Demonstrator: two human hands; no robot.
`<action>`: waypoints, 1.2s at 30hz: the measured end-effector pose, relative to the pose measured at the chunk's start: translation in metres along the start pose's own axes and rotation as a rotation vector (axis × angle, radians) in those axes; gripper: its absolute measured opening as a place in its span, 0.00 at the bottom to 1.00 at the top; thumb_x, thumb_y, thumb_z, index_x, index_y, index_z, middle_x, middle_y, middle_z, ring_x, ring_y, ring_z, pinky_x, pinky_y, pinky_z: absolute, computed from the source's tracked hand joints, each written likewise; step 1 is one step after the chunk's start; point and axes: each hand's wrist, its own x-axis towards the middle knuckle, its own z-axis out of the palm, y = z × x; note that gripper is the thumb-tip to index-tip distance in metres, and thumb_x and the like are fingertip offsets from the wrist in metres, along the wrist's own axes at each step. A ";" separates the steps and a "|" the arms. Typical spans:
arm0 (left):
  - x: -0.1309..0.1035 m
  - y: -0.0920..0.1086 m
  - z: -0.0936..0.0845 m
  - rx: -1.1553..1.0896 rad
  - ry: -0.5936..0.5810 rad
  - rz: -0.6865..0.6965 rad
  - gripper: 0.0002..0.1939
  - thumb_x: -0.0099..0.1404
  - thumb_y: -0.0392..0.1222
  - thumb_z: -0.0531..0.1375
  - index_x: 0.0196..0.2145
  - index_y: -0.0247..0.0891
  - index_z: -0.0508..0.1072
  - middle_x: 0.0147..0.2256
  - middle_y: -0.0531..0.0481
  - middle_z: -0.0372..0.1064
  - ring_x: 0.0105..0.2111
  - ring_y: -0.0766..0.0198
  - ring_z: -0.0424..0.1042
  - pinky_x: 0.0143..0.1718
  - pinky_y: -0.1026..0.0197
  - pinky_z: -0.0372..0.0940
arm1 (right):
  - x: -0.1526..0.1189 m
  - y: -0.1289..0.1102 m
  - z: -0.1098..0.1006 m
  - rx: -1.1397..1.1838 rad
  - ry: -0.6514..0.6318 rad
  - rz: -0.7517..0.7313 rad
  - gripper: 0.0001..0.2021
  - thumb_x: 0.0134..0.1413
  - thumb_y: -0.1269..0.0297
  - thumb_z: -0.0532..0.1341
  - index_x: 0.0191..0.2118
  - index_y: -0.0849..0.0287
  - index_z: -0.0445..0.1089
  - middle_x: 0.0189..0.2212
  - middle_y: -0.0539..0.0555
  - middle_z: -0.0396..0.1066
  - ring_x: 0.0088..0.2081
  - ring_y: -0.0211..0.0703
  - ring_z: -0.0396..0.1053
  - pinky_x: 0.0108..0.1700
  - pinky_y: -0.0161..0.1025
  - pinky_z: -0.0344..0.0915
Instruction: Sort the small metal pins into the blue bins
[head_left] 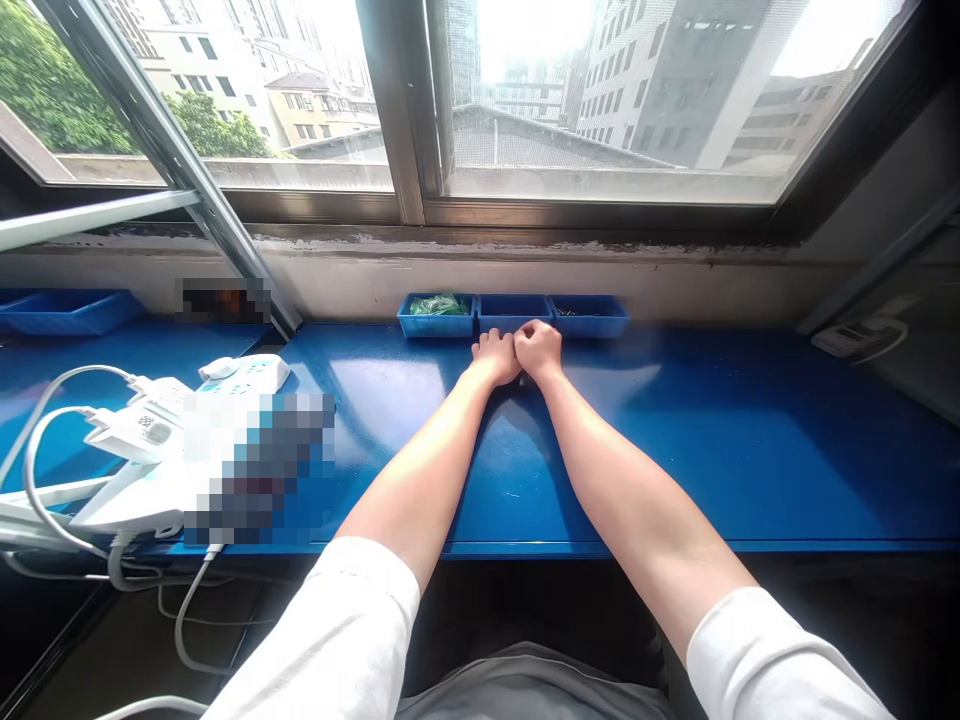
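Observation:
Both my arms reach forward over the blue tabletop, and the hands meet just in front of a middle blue bin [514, 305]. My left hand [496, 358] has its fingers curled, with its thumb side against the other hand. My right hand [538, 348] is closed like a fist, knuckles up. Whatever the fingers hold, if anything, is hidden beneath the hands. To the left, a blue bin [436, 325] contains a green item in clear plastic [439, 304]. On the right, another blue bin [592, 327] has small dark pieces at its bottom.
A white power strip [259, 372] with plugged-in chargers [139, 432] and white cables lies at left, beside a blurred-out dark object [262, 470]. A metal frame post [232, 240] rises behind it. More blue trays [82, 315] sit far left. A window [600, 100] spans the back.

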 end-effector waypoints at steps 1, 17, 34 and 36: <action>0.000 -0.001 0.001 -0.013 0.015 0.000 0.20 0.61 0.48 0.51 0.48 0.36 0.68 0.50 0.35 0.60 0.52 0.43 0.59 0.50 0.45 0.58 | 0.001 0.001 -0.002 -0.054 -0.014 0.036 0.10 0.48 0.65 0.55 0.31 0.58 0.73 0.34 0.56 0.74 0.40 0.47 0.70 0.46 0.40 0.64; 0.004 -0.010 0.007 -0.098 0.128 -0.052 0.14 0.60 0.46 0.53 0.38 0.36 0.72 0.44 0.39 0.64 0.47 0.49 0.65 0.47 0.52 0.62 | -0.002 0.006 -0.007 -0.293 -0.163 0.106 0.13 0.46 0.62 0.57 0.35 0.55 0.77 0.39 0.58 0.75 0.46 0.54 0.69 0.48 0.47 0.62; -0.004 -0.016 0.012 -0.170 0.193 0.102 0.13 0.61 0.38 0.53 0.41 0.39 0.73 0.42 0.44 0.68 0.45 0.57 0.67 0.48 0.58 0.63 | 0.001 0.010 -0.009 -0.262 -0.265 0.001 0.09 0.51 0.58 0.59 0.35 0.50 0.77 0.39 0.56 0.75 0.46 0.52 0.68 0.49 0.50 0.60; -0.004 -0.016 0.012 -0.172 0.202 0.106 0.13 0.61 0.37 0.53 0.41 0.39 0.73 0.42 0.44 0.68 0.45 0.57 0.67 0.49 0.58 0.63 | 0.001 0.011 -0.008 -0.255 -0.263 -0.009 0.09 0.51 0.59 0.60 0.34 0.51 0.76 0.38 0.56 0.75 0.46 0.52 0.68 0.48 0.49 0.59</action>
